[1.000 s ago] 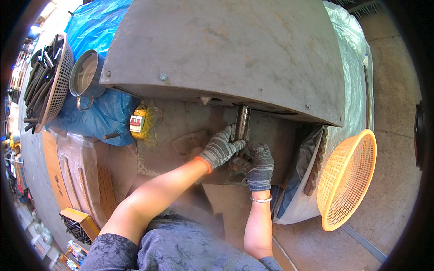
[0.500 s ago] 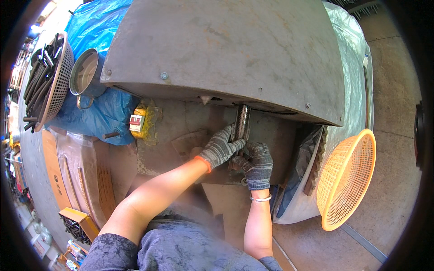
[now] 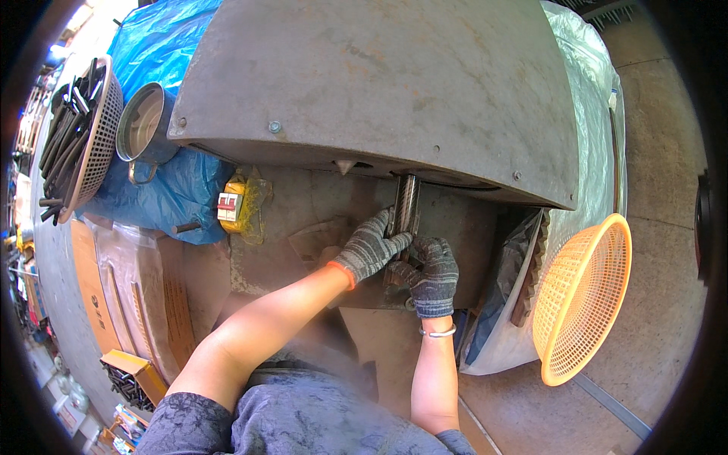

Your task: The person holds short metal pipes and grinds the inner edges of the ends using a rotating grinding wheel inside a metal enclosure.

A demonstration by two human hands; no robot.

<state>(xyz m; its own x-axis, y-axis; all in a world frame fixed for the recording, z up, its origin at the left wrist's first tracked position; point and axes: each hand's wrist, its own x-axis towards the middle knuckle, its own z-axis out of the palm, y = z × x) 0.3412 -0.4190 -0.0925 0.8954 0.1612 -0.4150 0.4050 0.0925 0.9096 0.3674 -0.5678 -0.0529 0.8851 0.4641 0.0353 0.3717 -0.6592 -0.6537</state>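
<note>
A shiny metal cylinder (image 3: 408,199) sticks out toward me from beneath the front edge of a big grey metal housing (image 3: 364,83). My left hand (image 3: 373,246), in a grey striped knit glove with an orange cuff, is closed against the left side of the cylinder's near end, its thumb reaching across. Close by on the right, my gloved right hand (image 3: 432,279) has its fingers curled in at the same end. Whatever those fingers pinch is hidden. Below them is part of a dark metal fitting (image 3: 394,279).
An orange plastic basket (image 3: 584,303) stands at right. On the left are a basket of dark rods (image 3: 102,144), a metal pot (image 3: 144,125) and a red-and-white breaker switch (image 3: 229,206) on a yellow block. A small carton of dark pieces (image 3: 136,371) sits lower left. A pointed metal tip (image 3: 345,166) protrudes under the housing.
Both hands stay at the near end of the cylinder, with almost no visible movement. The view has shifted very slightly.
</note>
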